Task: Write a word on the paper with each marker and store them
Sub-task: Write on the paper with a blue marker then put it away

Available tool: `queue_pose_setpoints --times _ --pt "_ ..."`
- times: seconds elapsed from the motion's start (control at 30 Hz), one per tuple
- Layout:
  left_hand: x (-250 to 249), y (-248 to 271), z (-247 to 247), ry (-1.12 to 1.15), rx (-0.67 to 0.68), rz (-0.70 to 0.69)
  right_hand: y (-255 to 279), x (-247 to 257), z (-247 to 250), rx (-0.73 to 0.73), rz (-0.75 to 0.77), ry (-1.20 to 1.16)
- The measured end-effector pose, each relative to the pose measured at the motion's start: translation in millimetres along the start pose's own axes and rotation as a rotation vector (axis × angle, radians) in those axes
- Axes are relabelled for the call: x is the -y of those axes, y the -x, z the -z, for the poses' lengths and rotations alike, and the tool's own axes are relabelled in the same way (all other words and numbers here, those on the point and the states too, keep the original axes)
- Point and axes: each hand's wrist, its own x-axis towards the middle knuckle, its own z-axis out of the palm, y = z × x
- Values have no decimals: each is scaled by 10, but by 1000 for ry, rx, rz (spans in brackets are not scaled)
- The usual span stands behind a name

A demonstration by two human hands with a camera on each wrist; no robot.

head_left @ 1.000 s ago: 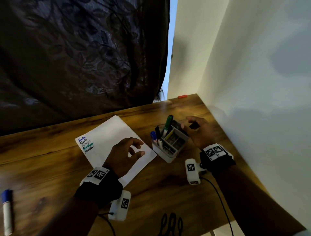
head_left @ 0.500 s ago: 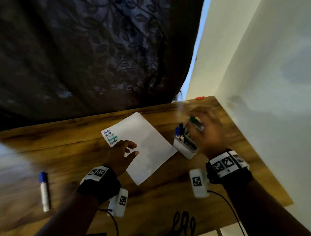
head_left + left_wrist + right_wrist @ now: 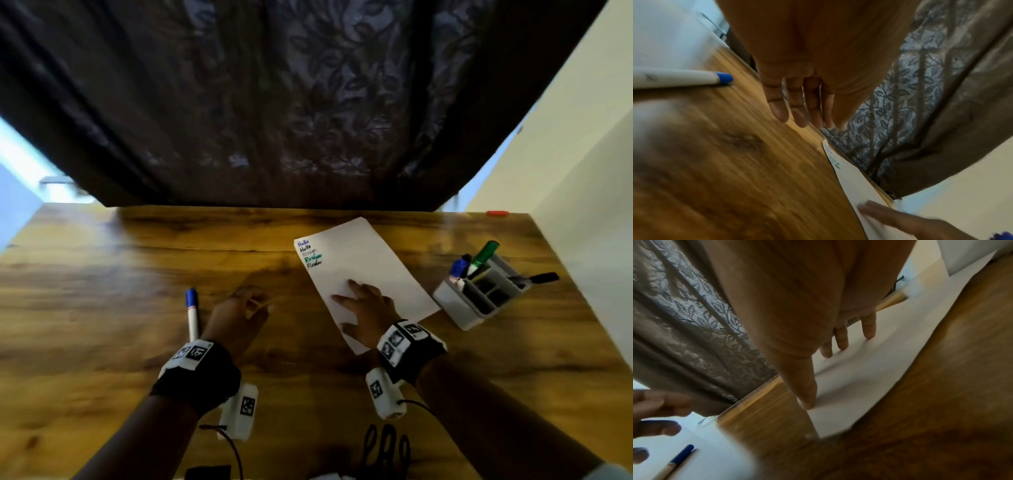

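A white paper (image 3: 373,270) with several short words at its top left corner lies on the wooden table (image 3: 102,308). My right hand (image 3: 359,301) presses flat on the paper's near part, fingers spread (image 3: 868,327). My left hand (image 3: 246,305) hovers open just right of a blue-capped white marker (image 3: 191,313) lying on the table, apart from it; its fingers (image 3: 797,105) are straight and hold nothing. A grey organizer (image 3: 455,305) right of the paper holds a green marker (image 3: 483,255), a blue one (image 3: 458,268) and black ones.
A dark patterned curtain (image 3: 308,102) hangs behind the table's far edge. A pale wall (image 3: 582,205) runs close along the right side. A small red thing (image 3: 497,213) lies at the far right corner. Black cables (image 3: 387,452) sit at the near edge.
My right hand left the organizer and came down flat on the paper. My left hand came off the paper and moved left to beside the blue marker. The head view swung left.
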Motion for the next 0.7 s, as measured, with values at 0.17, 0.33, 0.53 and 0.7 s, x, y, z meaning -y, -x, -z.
queue_pose_setpoints --times 0.17,0.33,0.53,0.7 --pt "460 120 242 123 -42 67 202 -78 -65 41 119 -13" --pt "716 187 436 130 -148 94 340 -135 -166 45 203 -4" --pt "977 202 604 166 -154 133 374 -97 -199 46 263 3" --pt "1135 234 682 170 -169 133 378 127 -201 50 360 4"
